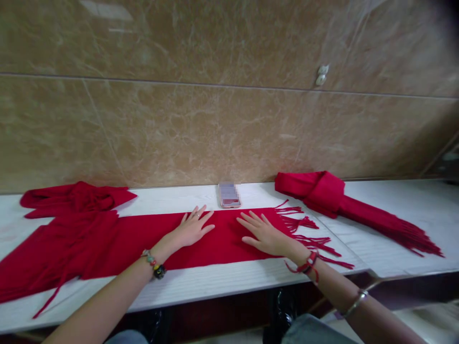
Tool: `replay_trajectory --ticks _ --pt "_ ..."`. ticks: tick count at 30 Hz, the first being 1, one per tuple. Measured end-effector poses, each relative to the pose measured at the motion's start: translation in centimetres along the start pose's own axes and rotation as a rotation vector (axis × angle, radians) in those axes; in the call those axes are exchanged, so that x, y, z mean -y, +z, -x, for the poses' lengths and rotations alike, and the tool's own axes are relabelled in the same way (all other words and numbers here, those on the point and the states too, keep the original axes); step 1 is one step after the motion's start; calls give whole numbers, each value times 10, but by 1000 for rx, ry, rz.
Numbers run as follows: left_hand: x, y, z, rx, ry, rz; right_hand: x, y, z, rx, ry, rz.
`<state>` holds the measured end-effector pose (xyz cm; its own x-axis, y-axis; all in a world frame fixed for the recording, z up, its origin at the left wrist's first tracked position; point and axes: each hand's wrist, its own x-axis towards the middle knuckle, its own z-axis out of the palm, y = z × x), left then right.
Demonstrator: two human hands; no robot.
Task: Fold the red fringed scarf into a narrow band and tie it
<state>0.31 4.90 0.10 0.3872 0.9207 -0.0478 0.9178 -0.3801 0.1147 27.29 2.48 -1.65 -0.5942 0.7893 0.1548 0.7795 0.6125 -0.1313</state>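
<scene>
A red fringed scarf (222, 239) lies spread flat across the white bench top, its tassels fanned out at the right end. My left hand (191, 228) rests palm down on it left of the middle, fingers spread, a ring on one finger. Flat on the same scarf near the tasselled end is my right hand (267, 235), its fingers also apart. Neither hand grips anything. At the left, the cloth runs under or into more red fabric with fringe (68, 243); where one piece ends I cannot tell.
A phone (229, 195) lies behind the scarf by the tan marbled wall (201, 129). One knotted or folded red scarf (315, 191) lies at the right, its fringe toward the front. Bunched red cloth (77, 198) sits at the back left. The white bench top (201, 284) ends close to my knees.
</scene>
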Motion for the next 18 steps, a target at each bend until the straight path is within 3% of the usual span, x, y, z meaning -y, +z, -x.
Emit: replay_trajectory --ticks 2,4,10,12,15,18 --pt "-6 9 -2 22 8 -10 3 4 -1 13 -20 27" --pt "-3 14 -1 14 -3 -29 -10 6 4 -5 18 86" --pt "8 15 -1 17 -16 -61 -96 0 49 -42 163 286" --pt "8 15 -2 16 -21 -63 -114 -7 64 -83 234 312" --pt "8 16 -3 -2 -28 -72 -115 -21 73 -229 342 298" --pt "7 17 -4 -28 -31 -83 -94 -32 67 -326 271 184"
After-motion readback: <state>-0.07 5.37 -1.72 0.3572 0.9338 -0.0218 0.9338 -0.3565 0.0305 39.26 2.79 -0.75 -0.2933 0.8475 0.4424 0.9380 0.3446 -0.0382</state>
